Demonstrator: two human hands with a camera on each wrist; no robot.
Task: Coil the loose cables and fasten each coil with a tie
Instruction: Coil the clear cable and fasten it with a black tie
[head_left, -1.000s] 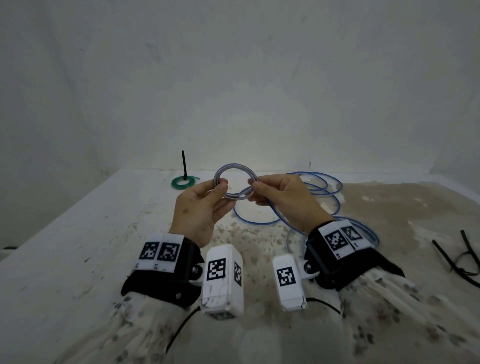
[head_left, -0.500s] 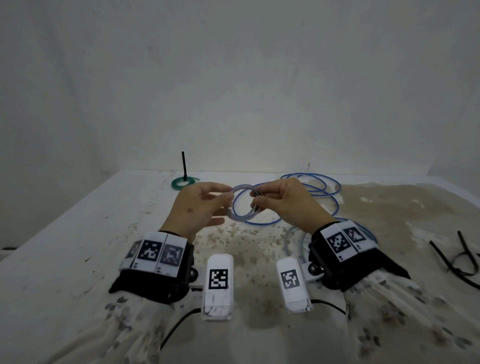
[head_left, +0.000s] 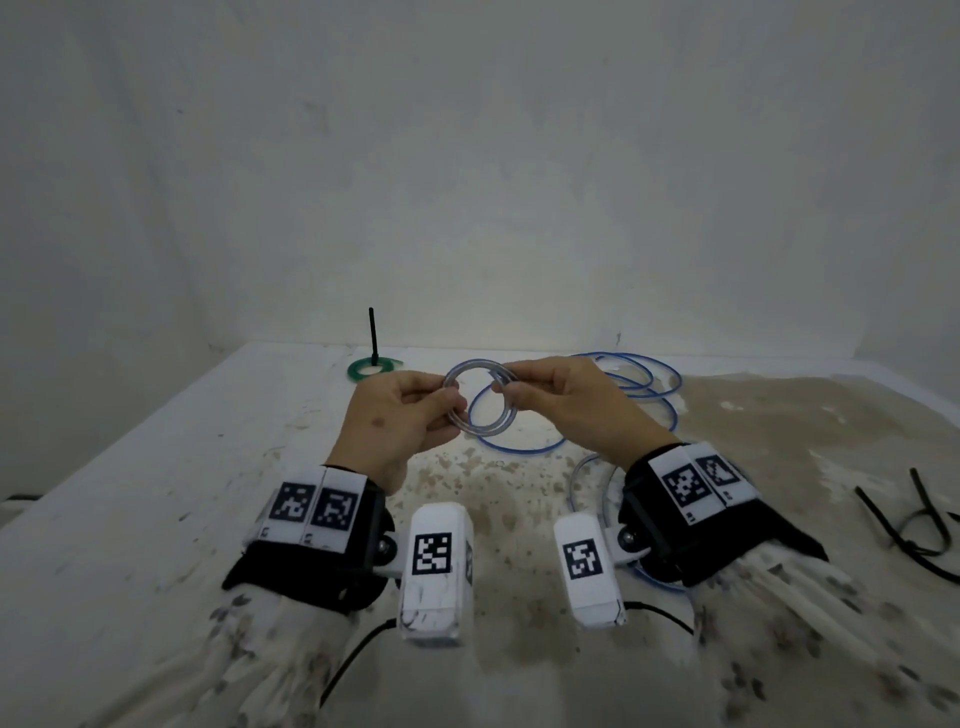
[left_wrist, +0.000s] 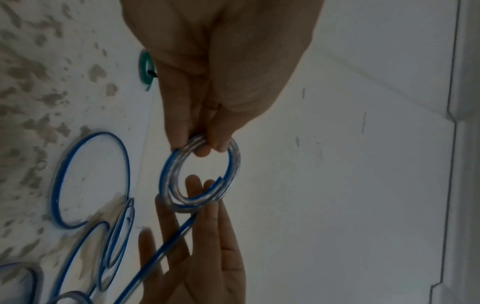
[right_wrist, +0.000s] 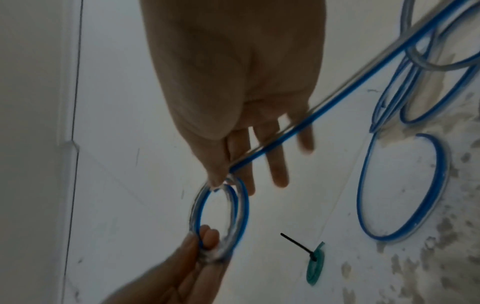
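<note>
Overhead, the left hand (head_left: 402, 415) and right hand (head_left: 566, 400) both pinch a small coil (head_left: 480, 400) of clear blue-striped cable above the stained table (head_left: 130, 499), with loose loops (head_left: 631, 387) lying behind and a tied green coil (head_left: 374, 368) at the far edge. At the left wrist, thumb and fingers (left_wrist: 182, 127) grasp the coil's near side. At the right wrist, the thumb pinches the opposite side, where the cable's trailing length (right_wrist: 324, 115) crosses the extended fingers (right_wrist: 276, 170).

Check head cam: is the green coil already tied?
Yes, the green coil lies on the table with a black tie sticking up from it, apart from both hands.
</note>
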